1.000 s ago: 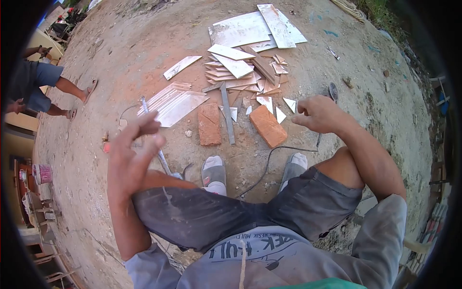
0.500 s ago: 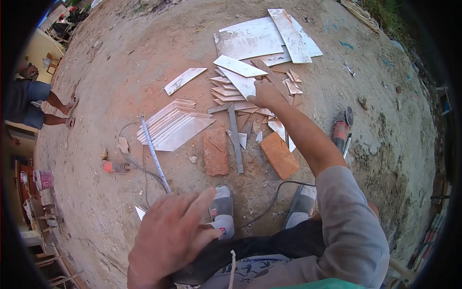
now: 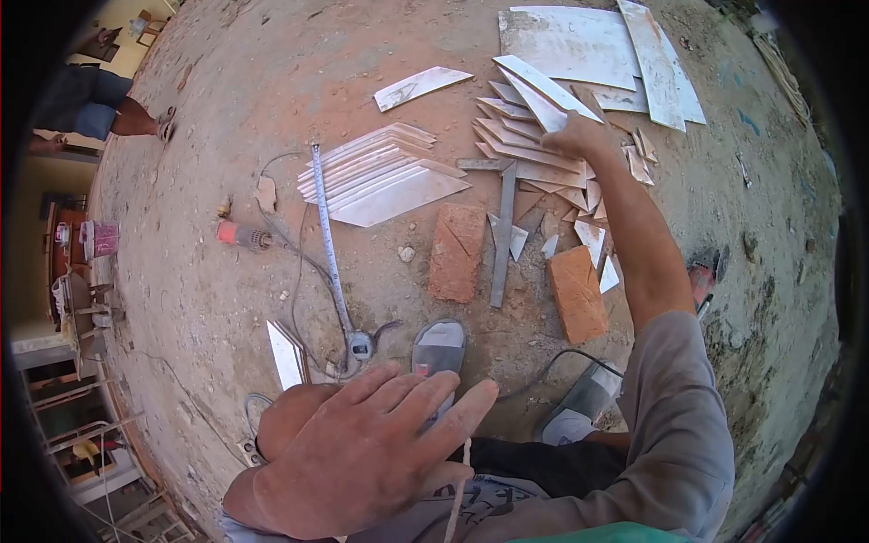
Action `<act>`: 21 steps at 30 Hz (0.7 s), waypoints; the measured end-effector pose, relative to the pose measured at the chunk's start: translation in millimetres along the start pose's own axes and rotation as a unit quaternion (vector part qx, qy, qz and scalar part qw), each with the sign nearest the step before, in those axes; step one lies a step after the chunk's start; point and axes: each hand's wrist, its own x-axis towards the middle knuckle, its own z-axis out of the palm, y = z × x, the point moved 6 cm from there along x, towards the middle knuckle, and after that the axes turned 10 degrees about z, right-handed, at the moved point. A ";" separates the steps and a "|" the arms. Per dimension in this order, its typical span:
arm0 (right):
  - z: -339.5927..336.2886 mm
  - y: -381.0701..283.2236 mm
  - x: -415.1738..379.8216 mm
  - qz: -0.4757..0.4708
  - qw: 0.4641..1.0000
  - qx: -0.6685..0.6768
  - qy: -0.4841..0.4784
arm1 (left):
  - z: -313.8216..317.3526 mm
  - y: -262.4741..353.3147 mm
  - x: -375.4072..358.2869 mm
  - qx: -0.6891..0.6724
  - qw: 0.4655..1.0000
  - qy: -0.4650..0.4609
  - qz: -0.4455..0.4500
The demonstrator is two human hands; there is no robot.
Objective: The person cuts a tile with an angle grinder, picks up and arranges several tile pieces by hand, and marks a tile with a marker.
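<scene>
My right hand (image 3: 580, 138) reaches out to the pile of cut tiles (image 3: 529, 136), its fingers closed on the edge of a white tile piece (image 3: 532, 98). Another narrow tile piece overlaps that one; where the fingertips sit beneath is hidden. Near my body, my left hand (image 3: 376, 448) is held above my knee, back upward, fingers stretched out and holding nothing. Between my feet and the pile lie a metal square (image 3: 503, 231) and two bricks, one on the left (image 3: 455, 253) and one on the right (image 3: 579, 294).
Left of the pile lie a row of cut tiles (image 3: 389, 195), an extended tape measure (image 3: 330, 244) and a red power tool (image 3: 240, 235). Large tiles (image 3: 570, 45) lie behind. An angle grinder (image 3: 701, 276) is at right, cords cross the ground, and a person (image 3: 100, 104) stands far left.
The view has swung left, so the ground items appear farther right. The tile in my right hand is tilted more steeply. My left hand has moved right, its fingers more outstretched.
</scene>
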 end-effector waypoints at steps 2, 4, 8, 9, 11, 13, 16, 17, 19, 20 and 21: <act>1.9 11.0 18.4 -0.034 0.999 0.012 -0.023 | 0.5 5.1 -5.0 0.004 1.000 0.016 0.013; 1.0 27.8 8.2 0.059 0.953 0.241 -0.171 | -3.9 7.7 -7.3 -0.002 1.000 0.028 -0.010; -2.4 39.9 -47.8 -0.032 0.976 0.201 -0.075 | -2.2 14.7 -19.4 0.001 0.998 0.067 -0.004; 2.4 44.1 -68.2 -0.051 0.969 0.235 -0.059 | -2.6 14.7 -22.4 -0.006 0.998 0.069 -0.013; 22.6 55.3 -123.9 -0.026 0.942 0.327 -0.063 | -0.9 10.7 -34.9 -0.025 0.997 0.069 -0.032; 40.9 68.4 -173.3 -0.072 0.964 0.249 0.066 | -9.5 0.9 -56.3 -0.016 0.991 0.128 -0.022; 75.9 93.7 -231.1 -0.045 0.971 0.192 0.138 | -27.7 -10.6 -89.6 -0.045 0.952 0.302 -0.008; 82.8 103.9 -241.0 -0.035 0.969 0.166 0.181 | -27.4 -11.2 -94.0 -0.047 0.951 0.306 0.004; 96.9 123.4 -257.9 -0.038 0.969 0.134 0.203 | -25.9 -19.3 -106.4 -0.089 0.937 0.336 -0.042; 102.1 131.5 -261.8 -0.043 0.970 0.109 0.214 | -26.0 -18.4 -107.2 -0.086 0.937 0.337 -0.039; 104.7 139.6 -268.3 -0.045 0.974 0.095 0.199 | -23.6 -17.4 -103.5 -0.070 0.948 0.309 -0.040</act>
